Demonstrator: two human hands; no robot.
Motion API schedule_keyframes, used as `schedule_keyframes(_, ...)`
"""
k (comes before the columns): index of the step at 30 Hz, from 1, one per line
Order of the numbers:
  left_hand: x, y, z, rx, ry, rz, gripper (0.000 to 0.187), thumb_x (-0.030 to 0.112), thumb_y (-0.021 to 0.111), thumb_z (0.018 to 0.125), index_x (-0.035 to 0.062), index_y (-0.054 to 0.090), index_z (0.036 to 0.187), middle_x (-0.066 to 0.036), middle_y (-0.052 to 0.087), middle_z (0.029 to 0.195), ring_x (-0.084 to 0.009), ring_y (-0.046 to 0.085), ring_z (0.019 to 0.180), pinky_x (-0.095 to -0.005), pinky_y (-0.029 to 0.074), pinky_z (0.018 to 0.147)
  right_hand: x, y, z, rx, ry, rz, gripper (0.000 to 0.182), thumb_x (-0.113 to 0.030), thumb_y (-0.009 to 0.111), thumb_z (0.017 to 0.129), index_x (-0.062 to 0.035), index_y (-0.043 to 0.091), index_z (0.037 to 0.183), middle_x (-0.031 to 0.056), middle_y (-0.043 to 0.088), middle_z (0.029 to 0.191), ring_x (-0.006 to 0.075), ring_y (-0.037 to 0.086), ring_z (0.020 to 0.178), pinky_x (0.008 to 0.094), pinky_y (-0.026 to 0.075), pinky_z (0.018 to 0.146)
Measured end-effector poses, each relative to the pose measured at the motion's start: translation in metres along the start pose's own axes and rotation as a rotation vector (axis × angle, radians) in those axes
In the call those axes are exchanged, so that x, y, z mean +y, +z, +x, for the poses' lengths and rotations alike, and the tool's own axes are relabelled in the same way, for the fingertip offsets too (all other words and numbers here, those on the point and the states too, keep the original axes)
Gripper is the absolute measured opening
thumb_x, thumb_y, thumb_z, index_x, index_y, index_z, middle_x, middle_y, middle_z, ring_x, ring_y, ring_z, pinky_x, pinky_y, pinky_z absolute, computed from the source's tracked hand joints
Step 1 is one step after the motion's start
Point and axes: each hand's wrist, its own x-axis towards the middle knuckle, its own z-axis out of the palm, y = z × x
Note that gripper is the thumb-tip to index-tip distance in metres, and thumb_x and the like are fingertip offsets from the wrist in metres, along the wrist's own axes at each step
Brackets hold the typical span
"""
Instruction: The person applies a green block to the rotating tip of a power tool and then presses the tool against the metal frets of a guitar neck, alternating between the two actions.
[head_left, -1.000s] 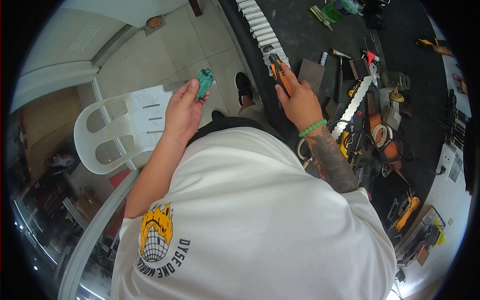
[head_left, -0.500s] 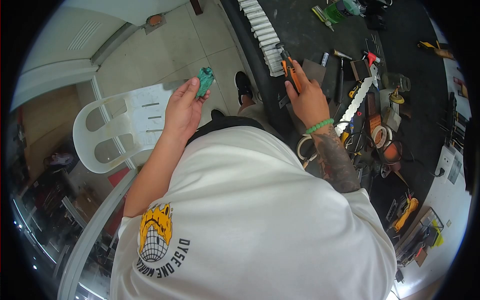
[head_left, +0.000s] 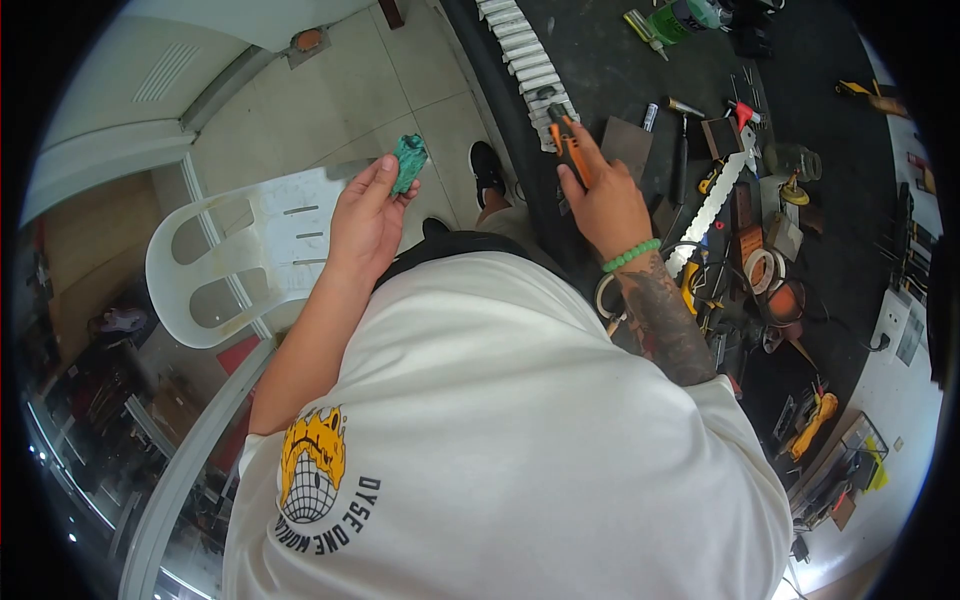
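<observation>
My left hand (head_left: 368, 212) pinches a rough green stone (head_left: 409, 164) between thumb and fingers, held up in front of my body over the white plastic chair. My right hand (head_left: 608, 205), with a green bead bracelet (head_left: 632, 255) at the wrist, is closed around an orange-and-black hand tool that looks like pliers (head_left: 568, 148). The tool's dark head lies over a white ribbed strip (head_left: 532, 68) along the edge of the black workbench (head_left: 600, 60). My palm and fingers hide part of the handles.
A white plastic chair (head_left: 215, 258) stands at the left. Right of my right hand lie a brown flat piece (head_left: 625, 146), a hammer (head_left: 682, 150), a shiny jagged strip (head_left: 712, 212), a tape roll (head_left: 764, 270) and a glass jar (head_left: 797, 160). A green bottle (head_left: 672, 24) lies farther off.
My right hand has shifted slightly left with the orange-and-black tool, whose head is now over the white ribbed strip. My left hand and the green stone stay in place.
</observation>
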Motion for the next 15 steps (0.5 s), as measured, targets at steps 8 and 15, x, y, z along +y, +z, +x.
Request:
schedule_keyframes(8,-0.001,-0.002,0.001,-0.003,-0.009,-0.005,0.031,0.029,0.067,0.103,0.0022,0.069,0.118,-0.005,0.070,0.112,-0.0152,0.060,0.100,-0.0325,0.048,0.096,0.017,-0.002,0.007,0.064,0.035,-0.040,0.065,-0.036,0.067,0.097,-0.0344,0.041,0.157,0.0258,0.065,0.095,0.0455,0.072,0.085,0.0508,0.060,0.075)
schedule_keyframes(15,-0.002,0.000,0.003,-0.009,-0.011,-0.007,0.031,0.029,0.068,0.103,0.0020,0.069,0.118,-0.005,0.070,0.111,-0.0157,0.060,0.100,-0.0327,0.047,0.095,-0.003,0.006,-0.004,0.020,-0.026,0.005,0.065,-0.034,0.068,0.098,-0.0328,0.042,0.157,0.0232,0.065,0.090,0.0448,0.070,0.080,0.0510,0.058,0.074)
